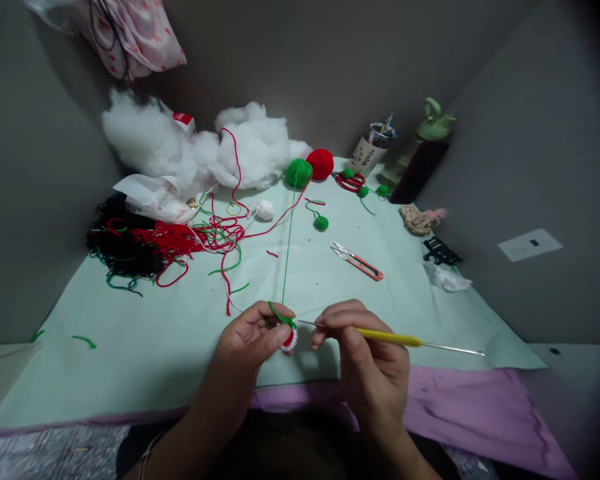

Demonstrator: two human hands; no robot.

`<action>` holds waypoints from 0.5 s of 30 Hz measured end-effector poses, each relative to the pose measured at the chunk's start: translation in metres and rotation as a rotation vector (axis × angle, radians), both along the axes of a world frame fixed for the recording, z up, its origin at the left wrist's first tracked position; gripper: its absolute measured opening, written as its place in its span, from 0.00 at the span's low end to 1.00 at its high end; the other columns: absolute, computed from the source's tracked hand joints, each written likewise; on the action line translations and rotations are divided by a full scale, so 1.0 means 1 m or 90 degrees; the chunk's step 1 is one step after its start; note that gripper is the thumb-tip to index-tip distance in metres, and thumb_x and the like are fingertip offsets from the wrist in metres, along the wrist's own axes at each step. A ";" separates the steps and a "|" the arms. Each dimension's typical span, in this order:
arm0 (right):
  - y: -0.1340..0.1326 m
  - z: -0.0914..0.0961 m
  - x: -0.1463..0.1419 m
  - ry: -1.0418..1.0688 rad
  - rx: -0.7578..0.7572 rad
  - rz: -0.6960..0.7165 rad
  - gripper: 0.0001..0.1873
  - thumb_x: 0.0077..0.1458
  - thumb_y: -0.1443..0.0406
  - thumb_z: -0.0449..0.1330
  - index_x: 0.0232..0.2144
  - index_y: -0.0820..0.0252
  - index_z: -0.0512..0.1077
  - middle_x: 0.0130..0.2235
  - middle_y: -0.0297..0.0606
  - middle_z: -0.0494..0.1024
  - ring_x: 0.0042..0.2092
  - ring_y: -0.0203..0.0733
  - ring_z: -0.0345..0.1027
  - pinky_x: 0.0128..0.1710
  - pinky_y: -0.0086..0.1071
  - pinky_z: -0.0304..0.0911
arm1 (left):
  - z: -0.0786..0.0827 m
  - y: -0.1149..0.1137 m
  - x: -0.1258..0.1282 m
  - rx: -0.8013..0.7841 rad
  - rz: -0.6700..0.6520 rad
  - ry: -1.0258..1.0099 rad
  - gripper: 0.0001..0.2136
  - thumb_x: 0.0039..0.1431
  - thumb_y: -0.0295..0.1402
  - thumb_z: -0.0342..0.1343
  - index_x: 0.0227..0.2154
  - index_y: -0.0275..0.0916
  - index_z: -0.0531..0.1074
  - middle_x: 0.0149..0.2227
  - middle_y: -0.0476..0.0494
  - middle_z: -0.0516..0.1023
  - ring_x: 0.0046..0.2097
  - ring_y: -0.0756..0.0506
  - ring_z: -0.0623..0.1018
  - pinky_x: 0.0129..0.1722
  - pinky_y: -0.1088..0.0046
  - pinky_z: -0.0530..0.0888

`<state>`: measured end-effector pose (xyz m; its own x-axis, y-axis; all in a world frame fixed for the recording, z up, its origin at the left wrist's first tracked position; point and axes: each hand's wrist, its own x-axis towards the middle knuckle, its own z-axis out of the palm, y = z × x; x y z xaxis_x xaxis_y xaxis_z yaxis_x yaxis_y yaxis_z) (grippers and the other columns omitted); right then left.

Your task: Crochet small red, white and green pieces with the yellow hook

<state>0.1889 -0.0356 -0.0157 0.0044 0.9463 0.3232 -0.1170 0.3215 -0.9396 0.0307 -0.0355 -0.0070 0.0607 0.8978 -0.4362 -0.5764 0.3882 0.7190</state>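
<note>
Pinched in my left hand is a small crochet piece in red, white and green, partly hidden by the thumb and fingers. From it a green yarn strand runs up to a green yarn ball at the back. My right hand grips a crochet hook by its yellow handle, pen-style. One metal end points left at the edge of the crochet piece; whether it touches the stitches I cannot tell. The hook's other metal end sticks out to the right.
Thread snips lie mid-table. Behind are a red yarn ball, white stuffing, red-handled scissors, a pen cup and a green bottle. Tangled yarn spreads at left. Grey partitions enclose the table.
</note>
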 end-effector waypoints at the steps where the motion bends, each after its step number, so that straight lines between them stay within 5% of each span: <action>1: -0.001 0.000 0.000 -0.008 0.006 0.007 0.12 0.71 0.69 0.57 0.44 0.54 0.82 0.37 0.38 0.78 0.37 0.39 0.75 0.36 0.35 0.72 | 0.001 0.000 0.000 0.001 0.001 -0.003 0.06 0.49 0.31 0.71 0.30 0.39 0.82 0.23 0.53 0.75 0.28 0.51 0.71 0.33 0.74 0.67; 15: -0.001 0.001 -0.001 -0.044 0.015 0.006 0.13 0.70 0.70 0.57 0.44 0.54 0.81 0.37 0.38 0.78 0.39 0.41 0.75 0.37 0.37 0.72 | -0.001 -0.001 0.000 0.008 -0.012 -0.013 0.05 0.51 0.32 0.70 0.31 0.39 0.81 0.23 0.53 0.77 0.28 0.51 0.73 0.34 0.75 0.69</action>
